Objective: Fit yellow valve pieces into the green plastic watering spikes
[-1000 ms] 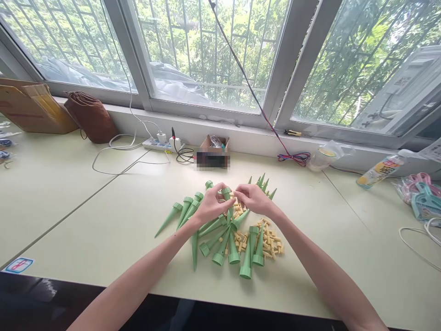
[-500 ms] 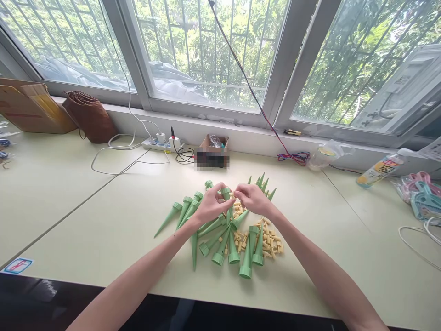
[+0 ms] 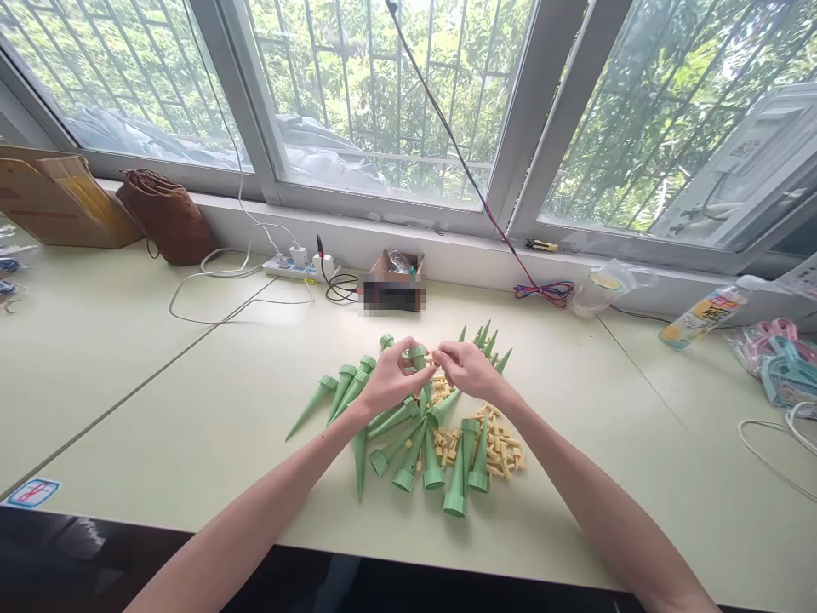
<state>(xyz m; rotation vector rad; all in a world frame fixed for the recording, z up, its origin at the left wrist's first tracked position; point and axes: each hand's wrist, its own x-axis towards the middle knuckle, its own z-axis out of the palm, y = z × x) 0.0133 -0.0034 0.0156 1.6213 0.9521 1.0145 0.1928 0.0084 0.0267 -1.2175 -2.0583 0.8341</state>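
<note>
My left hand (image 3: 391, 375) is closed around a green plastic watering spike (image 3: 418, 358), held cap end up with its tip pointing down. Close beside it, my right hand (image 3: 469, 366) is pinched; whatever sits between its fingertips is too small and hidden to name. Beneath both hands lies a pile of green spikes (image 3: 397, 415), some with ribbed caps and some with open wide ends. Small yellow plastic valve pieces (image 3: 504, 447) are heaped among them, mostly to the right. Further green spikes (image 3: 488, 336) poke out behind my right hand.
Along the window side stand a power strip (image 3: 281, 268) with cables, a small cardboard box (image 3: 399, 264) and a bundle of wires (image 3: 545, 292). A brown pouch (image 3: 167, 217) and a carton (image 3: 60, 200) are far left. A bottle (image 3: 705, 315) lies to the right.
Hardly anything differs. Both hands stay over the pile in the same hold, with only a very slight shift of the right fingers.
</note>
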